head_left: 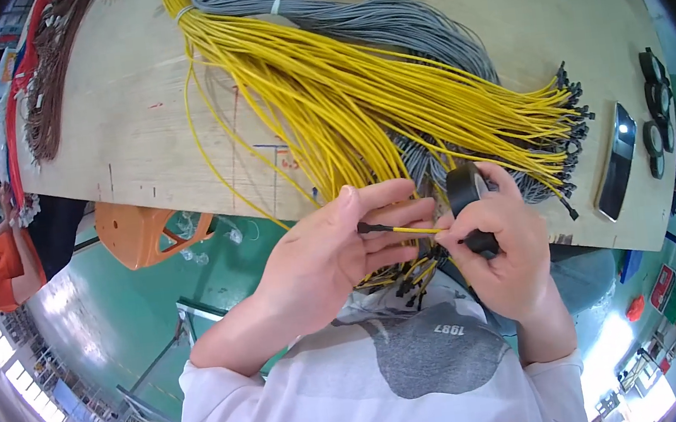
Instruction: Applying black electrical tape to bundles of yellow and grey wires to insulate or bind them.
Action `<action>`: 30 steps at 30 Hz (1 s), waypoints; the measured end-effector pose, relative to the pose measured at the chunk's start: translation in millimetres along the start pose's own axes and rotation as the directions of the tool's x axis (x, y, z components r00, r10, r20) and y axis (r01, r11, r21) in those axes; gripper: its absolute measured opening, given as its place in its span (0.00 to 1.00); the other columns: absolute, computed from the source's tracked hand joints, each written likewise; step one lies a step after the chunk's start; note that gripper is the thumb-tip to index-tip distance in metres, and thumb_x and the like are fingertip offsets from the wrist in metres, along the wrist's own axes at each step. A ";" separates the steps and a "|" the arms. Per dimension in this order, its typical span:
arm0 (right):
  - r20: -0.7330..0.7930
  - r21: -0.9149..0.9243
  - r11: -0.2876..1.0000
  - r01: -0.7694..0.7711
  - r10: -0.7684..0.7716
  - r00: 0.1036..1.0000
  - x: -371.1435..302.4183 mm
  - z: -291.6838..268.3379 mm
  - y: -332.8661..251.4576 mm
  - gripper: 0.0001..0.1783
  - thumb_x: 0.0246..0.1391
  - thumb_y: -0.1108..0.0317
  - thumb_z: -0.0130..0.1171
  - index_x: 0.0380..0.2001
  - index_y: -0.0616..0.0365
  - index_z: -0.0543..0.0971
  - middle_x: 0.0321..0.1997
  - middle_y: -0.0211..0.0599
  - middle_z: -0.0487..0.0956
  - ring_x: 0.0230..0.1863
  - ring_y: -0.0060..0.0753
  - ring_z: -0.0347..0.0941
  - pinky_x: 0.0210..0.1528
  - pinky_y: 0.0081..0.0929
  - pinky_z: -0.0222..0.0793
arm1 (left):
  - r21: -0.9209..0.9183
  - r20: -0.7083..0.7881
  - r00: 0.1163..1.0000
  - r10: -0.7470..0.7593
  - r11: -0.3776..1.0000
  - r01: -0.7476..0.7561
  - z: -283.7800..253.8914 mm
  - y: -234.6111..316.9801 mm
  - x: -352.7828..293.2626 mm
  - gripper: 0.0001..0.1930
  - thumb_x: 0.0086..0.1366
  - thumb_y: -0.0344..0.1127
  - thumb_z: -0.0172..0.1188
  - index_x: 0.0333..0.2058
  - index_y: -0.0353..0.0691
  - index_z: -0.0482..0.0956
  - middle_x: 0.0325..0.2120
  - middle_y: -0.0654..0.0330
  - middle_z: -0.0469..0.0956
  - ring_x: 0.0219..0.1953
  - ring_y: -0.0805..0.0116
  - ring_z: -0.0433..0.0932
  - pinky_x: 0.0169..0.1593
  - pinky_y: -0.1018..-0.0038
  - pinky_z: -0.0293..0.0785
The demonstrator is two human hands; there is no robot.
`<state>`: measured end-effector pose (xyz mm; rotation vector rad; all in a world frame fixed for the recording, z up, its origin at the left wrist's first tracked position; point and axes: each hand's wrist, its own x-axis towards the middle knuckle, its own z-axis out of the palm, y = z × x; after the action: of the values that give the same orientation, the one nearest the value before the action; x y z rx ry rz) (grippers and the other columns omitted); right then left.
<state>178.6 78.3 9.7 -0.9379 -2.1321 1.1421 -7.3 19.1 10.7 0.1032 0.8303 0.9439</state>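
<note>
The wide table (pixel 133 93) is of pale wood, with some short red and dark marks drawn on it, and the person works close against its near edge. The left hand (pixel 314 255) has its palm turned up and the fingers apart, gripping nothing; the black end of one yellow cable (pixel 413 229) lies over this palm. The right hand (pixel 507 233) has thumb and finger pressed together on the same cable, and it also holds a black roll (pixel 462 188), which looks like tape. So this cable is between the two hands, in front of the person's chest. On the wood is spread a thick yellow bundle (pixel 390 80), its black tips gathered at the right side, and behind it lies a grey bundle (pixel 400 25), tied with a white band. Farther right I see a glossy black object (pixel 616 163) and several dark rolls (pixel 659 99) near the table edge. At the far left lie brown wires (pixel 54 93) and red wires (pixel 18 97). Below that side, an orange plastic seat (pixel 128 231) stands on the green floor (pixel 146 316), and a co-worker (pixel 10 277) in an orange top is beside the table. Light enters brightly through the windows (pixel 29 388) at left.
</note>
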 end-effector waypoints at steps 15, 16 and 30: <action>0.115 -0.050 0.999 0.019 -0.013 0.993 0.9 -11.8 0.6 0.14 0.36 0.81 0.60 0.29 0.53 0.73 0.26 0.28 0.74 0.26 0.34 0.70 0.52 0.44 0.58 | -0.006 0.031 0.996 -0.078 0.997 0.078 8.5 10.3 -2.2 0.26 0.65 0.35 0.44 0.59 0.30 0.52 0.52 0.43 0.65 0.54 0.57 0.66 0.58 0.64 0.61; 0.113 -0.050 0.999 0.014 -0.009 0.994 1.1 -12.6 0.2 0.14 0.36 0.81 0.60 0.29 0.53 0.73 0.26 0.28 0.74 0.26 0.34 0.70 0.52 0.44 0.58 | -0.038 0.039 0.993 -0.112 0.993 0.114 8.2 11.8 -1.1 0.26 0.65 0.36 0.44 0.59 0.30 0.52 0.52 0.43 0.65 0.54 0.56 0.66 0.58 0.64 0.61; 0.127 -0.034 0.999 0.035 -0.030 0.991 0.1 -15.4 0.9 0.14 0.38 0.80 0.59 0.31 0.53 0.73 0.29 0.26 0.75 0.29 0.32 0.71 0.54 0.45 0.56 | 0.226 0.092 0.993 -0.068 0.973 0.046 7.1 10.0 -7.3 0.26 0.66 0.30 0.42 0.60 0.31 0.46 0.55 0.48 0.64 0.54 0.65 0.67 0.56 0.74 0.63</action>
<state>190.0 86.1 16.5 -0.8644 -2.2674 1.1782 -11.5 21.6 24.1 0.3171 0.8408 0.7824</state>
